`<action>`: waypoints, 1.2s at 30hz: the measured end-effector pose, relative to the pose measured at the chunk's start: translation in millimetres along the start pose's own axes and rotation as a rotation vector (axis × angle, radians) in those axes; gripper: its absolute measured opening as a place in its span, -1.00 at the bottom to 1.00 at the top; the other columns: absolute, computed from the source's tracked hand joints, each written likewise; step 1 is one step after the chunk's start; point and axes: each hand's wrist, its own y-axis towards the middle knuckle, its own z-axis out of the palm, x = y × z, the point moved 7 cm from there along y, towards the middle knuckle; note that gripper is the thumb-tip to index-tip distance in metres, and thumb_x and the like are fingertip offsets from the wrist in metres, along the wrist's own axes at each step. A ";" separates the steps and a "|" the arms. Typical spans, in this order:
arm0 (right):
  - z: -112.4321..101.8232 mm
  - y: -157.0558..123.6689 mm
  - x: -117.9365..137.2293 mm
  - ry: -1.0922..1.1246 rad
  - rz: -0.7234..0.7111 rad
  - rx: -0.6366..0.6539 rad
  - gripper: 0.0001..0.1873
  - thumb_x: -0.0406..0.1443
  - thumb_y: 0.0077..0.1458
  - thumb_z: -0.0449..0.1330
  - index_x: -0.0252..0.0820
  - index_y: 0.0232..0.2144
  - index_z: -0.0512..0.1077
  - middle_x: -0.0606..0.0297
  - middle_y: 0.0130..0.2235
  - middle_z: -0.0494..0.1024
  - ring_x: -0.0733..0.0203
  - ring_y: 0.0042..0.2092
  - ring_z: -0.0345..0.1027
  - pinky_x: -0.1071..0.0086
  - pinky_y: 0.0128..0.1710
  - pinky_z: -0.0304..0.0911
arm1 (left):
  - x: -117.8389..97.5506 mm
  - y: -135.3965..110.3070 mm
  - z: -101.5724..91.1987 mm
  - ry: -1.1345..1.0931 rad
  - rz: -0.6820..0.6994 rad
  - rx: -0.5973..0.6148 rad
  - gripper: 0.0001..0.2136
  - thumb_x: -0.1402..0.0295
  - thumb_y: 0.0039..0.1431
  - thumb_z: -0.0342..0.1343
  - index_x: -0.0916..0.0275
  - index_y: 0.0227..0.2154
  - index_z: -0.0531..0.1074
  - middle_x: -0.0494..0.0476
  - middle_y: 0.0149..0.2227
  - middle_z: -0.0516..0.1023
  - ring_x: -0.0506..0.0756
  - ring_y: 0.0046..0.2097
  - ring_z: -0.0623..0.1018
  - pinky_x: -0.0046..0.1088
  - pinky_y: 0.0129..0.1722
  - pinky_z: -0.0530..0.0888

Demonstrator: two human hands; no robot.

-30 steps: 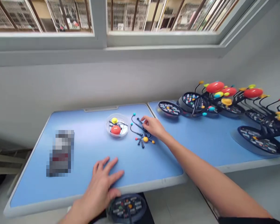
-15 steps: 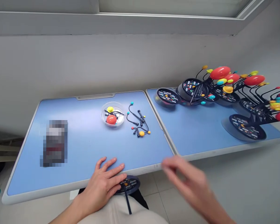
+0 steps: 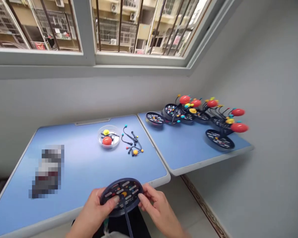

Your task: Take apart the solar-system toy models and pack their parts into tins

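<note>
While we hold the navy round base disc [image 3: 121, 195] up in both hands, its printed face tilts toward the head camera. It sits just in front of the near edge of the desk [image 3: 89, 172], above our dark trousers [image 3: 136, 224]. A thin dark rod [image 3: 127, 224] runs down from the disc, past its lower rim.

Hand state: the left hand [image 3: 90, 211] is closed on the disc's left side, thumb resting on the printed face. The right hand [image 3: 159, 211] is closed on the right side, fingers curled around the rim. Both grip the disc; neither touches the desk.

Further up the desk, well beyond the hands, is a clear plastic dish [image 3: 108, 137] with a red ball [image 3: 107, 141], a yellow piece [image 3: 106, 132] and small black parts inside. Just right of it lie loose black wire arms [image 3: 132, 142] with coloured beads, apart from the dish. Toward the desk's left side is a pixelated object [image 3: 47, 172]; too blurred to identify.

A second blue desk [image 3: 188, 155] adjoins on the right. Along it stand orrery-style models [image 3: 185, 99], with red balls and smaller coloured balls on black wire arms above dark discs. A tilted disc [image 3: 155, 118] sits at the near end of the row, and another [image 3: 220, 139] sits at the front.

Above the wall is a barred window [image 3: 139, 33], with apartment blocks beyond.
</note>
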 end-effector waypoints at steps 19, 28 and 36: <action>1.5 79.7 70.2 -0.231 -0.677 -0.235 -0.70 -0.15 0.19 0.00 -0.16 -0.45 0.40 0.26 -0.45 0.49 0.21 -0.40 0.27 0.35 -0.39 0.22 | -12.9 57.5 -9.0 -0.633 -0.059 -0.329 -0.61 0.33 -0.45 0.38 0.37 -0.45 0.49 0.13 -0.50 0.56 0.09 -0.46 0.50 -0.41 -0.40 0.46; 5.6 93.8 75.3 -0.214 -0.671 -0.151 -0.67 -0.15 0.22 -0.05 -0.17 -0.45 0.38 0.25 -0.47 0.49 0.24 -0.44 0.26 0.37 -0.42 0.20 | -25.5 63.8 -17.4 -0.622 -0.038 -0.294 -0.66 0.39 -0.37 0.33 0.37 -0.40 0.49 0.12 -0.49 0.56 0.11 -0.42 0.52 -0.40 -0.37 0.46; -2.6 94.9 73.4 -0.122 -0.636 -0.114 -0.82 -0.23 0.18 0.05 -0.13 -0.36 0.42 0.27 -0.42 0.52 0.21 -0.37 0.36 0.35 -0.37 0.29 | -36.7 64.9 -16.9 -0.605 -0.002 -0.280 -0.79 0.46 -0.29 0.21 0.34 -0.46 0.45 0.05 -0.54 0.49 0.03 -0.46 0.43 -0.48 -0.42 0.39</action>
